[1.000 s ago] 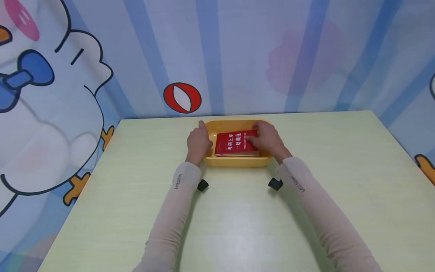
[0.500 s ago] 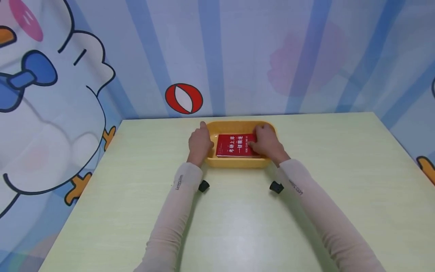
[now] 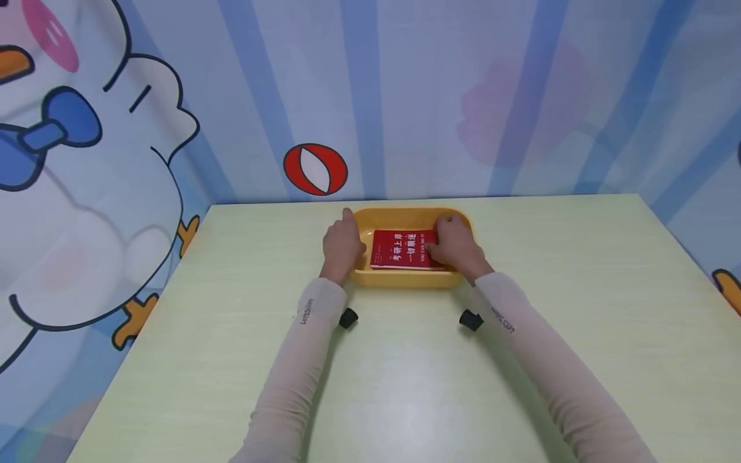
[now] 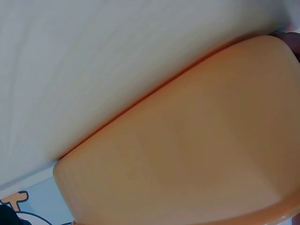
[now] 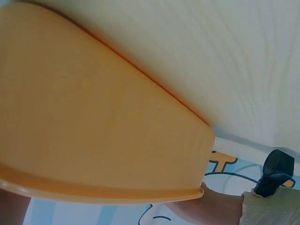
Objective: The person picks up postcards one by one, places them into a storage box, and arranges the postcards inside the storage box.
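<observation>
A yellow plastic basin [image 3: 405, 280] stands near the back edge of the table, a red book [image 3: 399, 249] with white lettering lying flat in it. My left hand [image 3: 343, 243] grips the basin's left end, its thumb over the rim. Inside the right end, my right hand [image 3: 457, 244] holds the book's right edge, thumb on the cover and fingers toward the far corner. Its fingertips are partly hidden. Both wrist views are filled mostly by the basin's outer wall [image 4: 178, 136]; the right wrist view also shows my left hand [image 5: 220, 204] at the far end.
The pale wood-grain table [image 3: 405, 386] extends in front and to both sides. A wall [image 3: 417, 96] with blue stripes and cartoon prints rises right behind the basin. Small black wrist cameras [image 3: 348, 318] hang beneath the sleeves.
The book, tilted in my right hand a second ago, has come down flat in the basin. My left hand keeps its grip on the rim. The whole view has shifted slightly.
</observation>
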